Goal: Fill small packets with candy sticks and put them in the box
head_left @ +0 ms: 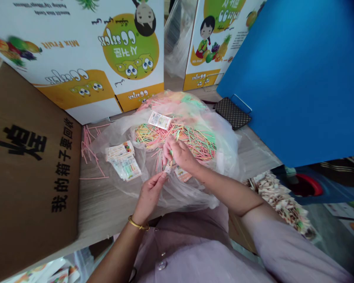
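Note:
My left hand (152,191), with a gold bracelet at the wrist, pinches the lower end of a small clear packet (168,169). Just above it, my right hand (179,152) is closed around a few thin candy sticks (171,154) at the packet's upper end. Behind my hands, a heap of pink, green and yellow sticks (194,141) lies in a large open plastic bag (228,137). One printed packet (160,120) rests on top of the heap. Several more packets (126,165) lie to the left, and another (183,174) is partly hidden beneath my right hand.
Loose pink sticks (90,145) lie on the table (94,204) near a brown carton (32,157) at left. Printed boxes (85,51) stand behind. A checkered pouch (232,113) sits beside a blue panel (301,78) at right. Many packets (279,200) are piled low at right.

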